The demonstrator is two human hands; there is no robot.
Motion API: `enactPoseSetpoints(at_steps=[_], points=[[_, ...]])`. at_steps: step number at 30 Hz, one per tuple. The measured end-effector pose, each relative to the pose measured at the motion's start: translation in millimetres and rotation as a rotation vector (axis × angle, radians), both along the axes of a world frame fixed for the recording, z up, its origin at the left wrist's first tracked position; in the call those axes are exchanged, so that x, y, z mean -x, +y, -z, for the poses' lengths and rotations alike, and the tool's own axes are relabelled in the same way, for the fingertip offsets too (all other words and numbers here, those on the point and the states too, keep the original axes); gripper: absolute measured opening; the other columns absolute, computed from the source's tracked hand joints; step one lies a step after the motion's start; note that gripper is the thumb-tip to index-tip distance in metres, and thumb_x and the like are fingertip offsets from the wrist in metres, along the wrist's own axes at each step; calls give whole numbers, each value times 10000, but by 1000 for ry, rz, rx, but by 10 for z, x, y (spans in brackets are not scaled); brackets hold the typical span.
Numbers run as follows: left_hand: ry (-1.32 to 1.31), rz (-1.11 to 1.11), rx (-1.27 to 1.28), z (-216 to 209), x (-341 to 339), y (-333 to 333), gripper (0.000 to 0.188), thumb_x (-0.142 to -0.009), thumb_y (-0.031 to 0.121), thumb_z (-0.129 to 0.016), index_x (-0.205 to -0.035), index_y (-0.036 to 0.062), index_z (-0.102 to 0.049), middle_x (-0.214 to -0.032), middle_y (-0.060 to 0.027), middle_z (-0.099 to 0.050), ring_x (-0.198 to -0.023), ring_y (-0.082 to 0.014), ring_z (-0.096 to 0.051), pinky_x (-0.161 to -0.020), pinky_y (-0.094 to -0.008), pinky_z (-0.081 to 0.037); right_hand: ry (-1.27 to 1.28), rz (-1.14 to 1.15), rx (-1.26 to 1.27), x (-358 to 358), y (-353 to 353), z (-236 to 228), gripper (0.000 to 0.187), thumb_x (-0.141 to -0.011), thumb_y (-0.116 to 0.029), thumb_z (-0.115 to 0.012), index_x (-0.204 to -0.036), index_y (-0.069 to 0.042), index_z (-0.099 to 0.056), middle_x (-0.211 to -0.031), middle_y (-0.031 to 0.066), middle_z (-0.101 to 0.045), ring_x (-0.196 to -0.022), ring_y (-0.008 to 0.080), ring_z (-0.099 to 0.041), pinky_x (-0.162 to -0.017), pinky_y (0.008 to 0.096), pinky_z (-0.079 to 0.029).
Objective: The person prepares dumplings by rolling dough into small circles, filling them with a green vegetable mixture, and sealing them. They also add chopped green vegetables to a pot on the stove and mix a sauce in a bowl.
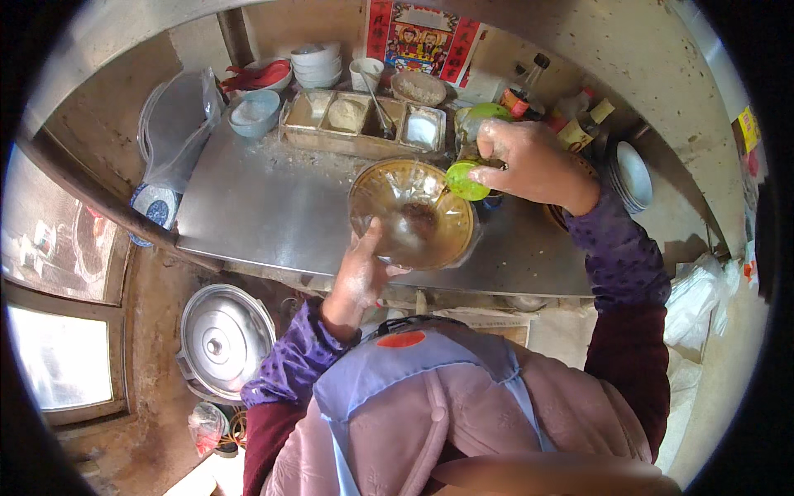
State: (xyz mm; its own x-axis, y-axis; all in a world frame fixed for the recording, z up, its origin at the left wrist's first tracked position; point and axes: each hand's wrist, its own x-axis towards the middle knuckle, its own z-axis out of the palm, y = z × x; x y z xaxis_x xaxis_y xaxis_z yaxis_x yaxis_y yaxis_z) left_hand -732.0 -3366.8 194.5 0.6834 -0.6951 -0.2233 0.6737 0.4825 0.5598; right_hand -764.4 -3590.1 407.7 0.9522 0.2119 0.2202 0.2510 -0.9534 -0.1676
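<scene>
My left hand (361,269) is closed on the near-left rim of a wide golden bowl (371,183), its thumb over the edge. Clear plastic film seems to line the bowl and sticks out past its rim. A small dark brown patch (420,218) lies in the bottom. Over the far-right rim, my right hand (529,157) holds a small container with a round lime-green top (468,180), tilted toward the bowl. The container's body is mostly hidden by the hand. Both hands have whitish powder on them.
Behind the bowl stands a sectioned seasoning box (302,142) with a spoon. Stacked white bowls (317,64), a light-blue bowl (255,113) and a white cup (366,74) are near it. Bottles (585,124) and stacked plates (630,177) stand right. A lidded metal pot (227,339) is lower left.
</scene>
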Motion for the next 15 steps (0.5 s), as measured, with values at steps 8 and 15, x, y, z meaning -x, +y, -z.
enactPoseSetpoints(at_steps=[8, 15], points=[[-9, 30, -36, 14, -21, -1, 538, -952, 424, -497, -1372, 149, -303, -1240, -92, -528, -1018, -232, -604, -648, -347, -557, 38, 56, -18, 74, 35, -125, 290, -743, -215, -747, -814, -61, -512, -599, 52, -469, -531, 137, -455, -500, 321, -364], [-16, 12, -16, -21, -11, 5, 533, -956, 406, -495, -1381, 167, -280, -1245, -96, -520, -1003, -228, -609, -644, -344, -560, 62, 71, -49, 112, -16, -133, 291, -747, -196, -750, -817, -63, -501, -628, 21, -440, -529, 106, -401, -489, 295, -336]])
